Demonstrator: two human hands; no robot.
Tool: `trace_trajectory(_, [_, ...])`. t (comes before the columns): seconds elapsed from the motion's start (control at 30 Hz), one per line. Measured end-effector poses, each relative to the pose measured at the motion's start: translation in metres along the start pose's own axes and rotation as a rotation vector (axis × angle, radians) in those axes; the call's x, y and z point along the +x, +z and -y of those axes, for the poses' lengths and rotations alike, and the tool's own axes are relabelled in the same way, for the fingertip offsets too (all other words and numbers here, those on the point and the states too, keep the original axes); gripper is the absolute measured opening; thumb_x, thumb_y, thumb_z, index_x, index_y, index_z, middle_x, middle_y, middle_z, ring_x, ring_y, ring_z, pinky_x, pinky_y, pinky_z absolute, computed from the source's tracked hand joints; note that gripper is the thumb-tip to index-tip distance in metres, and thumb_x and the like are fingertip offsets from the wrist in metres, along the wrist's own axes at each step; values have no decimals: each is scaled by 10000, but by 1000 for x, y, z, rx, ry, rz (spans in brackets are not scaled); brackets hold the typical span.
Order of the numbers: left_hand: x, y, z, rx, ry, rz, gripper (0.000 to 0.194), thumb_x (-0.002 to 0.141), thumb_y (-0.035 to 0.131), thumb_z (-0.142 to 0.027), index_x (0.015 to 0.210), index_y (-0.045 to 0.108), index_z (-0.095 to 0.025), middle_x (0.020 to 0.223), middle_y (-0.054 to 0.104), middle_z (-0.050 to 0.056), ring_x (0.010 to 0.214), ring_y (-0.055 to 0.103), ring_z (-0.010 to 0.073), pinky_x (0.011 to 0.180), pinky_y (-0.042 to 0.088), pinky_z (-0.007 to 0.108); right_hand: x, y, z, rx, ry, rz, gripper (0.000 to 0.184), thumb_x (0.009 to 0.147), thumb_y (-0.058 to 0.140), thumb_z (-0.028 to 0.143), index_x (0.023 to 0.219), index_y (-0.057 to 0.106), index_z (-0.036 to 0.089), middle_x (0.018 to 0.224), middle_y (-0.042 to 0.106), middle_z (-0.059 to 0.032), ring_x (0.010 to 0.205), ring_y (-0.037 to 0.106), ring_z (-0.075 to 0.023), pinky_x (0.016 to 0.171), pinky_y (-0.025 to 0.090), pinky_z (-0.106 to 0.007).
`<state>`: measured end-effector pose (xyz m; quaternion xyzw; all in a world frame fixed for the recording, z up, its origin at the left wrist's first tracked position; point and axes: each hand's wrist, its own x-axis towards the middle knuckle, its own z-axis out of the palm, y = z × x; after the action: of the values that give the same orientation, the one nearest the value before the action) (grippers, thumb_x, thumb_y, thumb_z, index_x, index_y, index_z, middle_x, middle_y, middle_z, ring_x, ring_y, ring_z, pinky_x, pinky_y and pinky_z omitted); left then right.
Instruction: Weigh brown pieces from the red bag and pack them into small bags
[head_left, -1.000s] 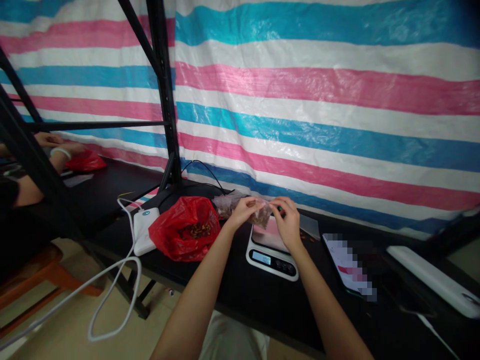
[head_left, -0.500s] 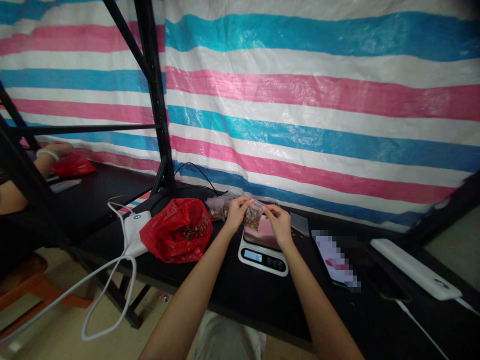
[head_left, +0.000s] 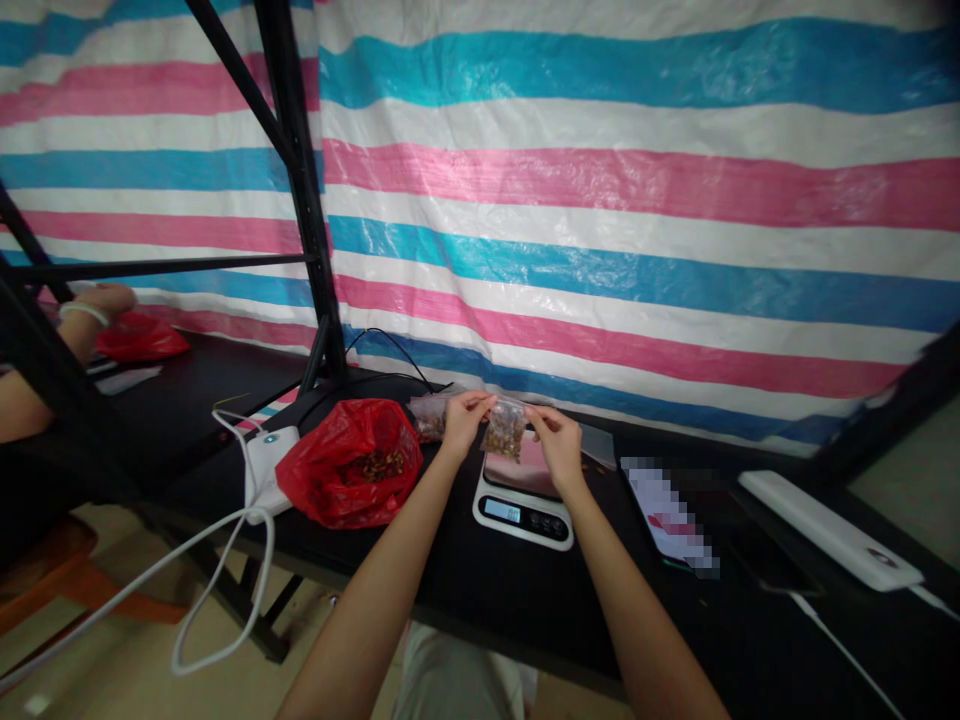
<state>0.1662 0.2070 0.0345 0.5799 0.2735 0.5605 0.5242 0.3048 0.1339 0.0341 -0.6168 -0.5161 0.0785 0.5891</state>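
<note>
Between my hands hangs a small clear plastic bag (head_left: 504, 434) with brownish grain-like pieces in its lower part. My left hand (head_left: 463, 422) pinches its upper left corner, and my right hand (head_left: 556, 445) pinches the upper right one. Below and behind the bag is a white digital scale (head_left: 523, 518) with a shiny plate; its display seems to read 0.0. To the left of my left forearm, an open red plastic bag (head_left: 322, 470) holds more brown pieces. Several filled clear bags (head_left: 427, 412) lie behind my left hand, partly hidden.
Right of the scale lie a flat clear bag (head_left: 600, 446), a phone (head_left: 667, 515), a dark phone (head_left: 772, 560) and a white power bank (head_left: 829, 530). A white charger with cable (head_left: 271, 460) sits at left. Beyond the black frame (head_left: 304, 200), another person's hand (head_left: 109, 298) is near a red bag.
The small bag now hangs flatter and more squarely between my two hands, its contents settled at the bottom. My view has shifted slightly; the scale and the red bag stay in place.
</note>
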Motion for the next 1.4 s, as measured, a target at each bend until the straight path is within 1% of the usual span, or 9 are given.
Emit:
trace_trajectory(0.17, [-2, 0, 4, 173, 147, -37, 223, 762, 544, -355, 700, 591, -146, 623, 621, 2, 570, 548, 112, 567, 414, 215, -1, 1, 2, 6, -156, 18, 331, 735, 547, 490, 753, 697, 195, 827, 698, -46, 742, 628, -191, 698, 472, -287])
trace_trajectory(0.27, [-5, 1, 5, 357, 225, -90, 213, 820, 473, -332, 736, 576, -165, 654, 622, -3, 606, 550, 118, 616, 399, 218, -3, 0, 2, -64, -79, 27, 332, 746, 540, 488, 813, 710, 210, 769, 709, -39, 648, 638, -188, 648, 472, -284])
trace_trajectory(0.37, [-10, 3, 3, 495, 245, -119, 199, 846, 436, -310, 783, 571, -179, 644, 614, -6, 620, 555, 131, 633, 381, 223, -4, -1, 2, -172, -3, 22, 353, 751, 527, 506, 863, 713, 228, 658, 698, -26, 552, 620, -183, 589, 455, -274])
trace_trajectory(0.47, [-13, 4, -1, 568, 254, -127, 196, 855, 418, -296, 805, 573, -188, 628, 603, -9, 611, 554, 139, 623, 362, 225, -6, -1, 3, -234, 14, 24, 361, 758, 509, 513, 873, 712, 238, 646, 694, -25, 538, 608, -178, 556, 439, -261])
trace_trajectory(0.6, [-15, 4, -2, 595, 265, -147, 201, 855, 416, -297, 804, 581, -194, 608, 590, -11, 596, 546, 144, 608, 348, 224, -6, 1, 5, -259, 0, 23, 356, 766, 495, 506, 859, 710, 239, 707, 702, -29, 536, 598, -168, 538, 429, -253])
trace_trajectory(0.77, [-12, 2, 1, 584, 254, -169, 198, 842, 436, -305, 817, 595, -190, 656, 612, 2, 628, 556, 150, 613, 357, 224, -5, 4, 3, -201, -13, 21, 329, 764, 499, 491, 824, 703, 239, 670, 694, -15, 535, 595, -169, 521, 433, -252])
trace_trajectory(1.07, [-12, 0, 0, 622, 260, -173, 205, 850, 424, -289, 813, 594, -180, 650, 618, 11, 626, 564, 154, 615, 365, 233, -8, 1, 12, -194, -37, 36, 253, 764, 527, 434, 804, 702, 254, 764, 714, -10, 698, 650, -207, 639, 459, -284])
trace_trajectory(1.3, [-13, 1, -1, 633, 269, -159, 208, 855, 421, -290, 782, 581, -179, 636, 603, 9, 616, 557, 151, 612, 364, 237, -12, 2, 15, -247, -40, -7, 289, 770, 494, 456, 746, 689, 244, 683, 692, -3, 619, 626, -181, 553, 416, -251])
trace_trajectory(1.4, [-12, 3, 1, 562, 274, -112, 200, 852, 435, -302, 770, 566, -174, 620, 594, 1, 604, 554, 142, 603, 370, 229, -11, 1, 15, -254, -22, -29, 288, 761, 490, 444, 677, 661, 229, 623, 666, 2, 578, 612, -168, 525, 393, -237])
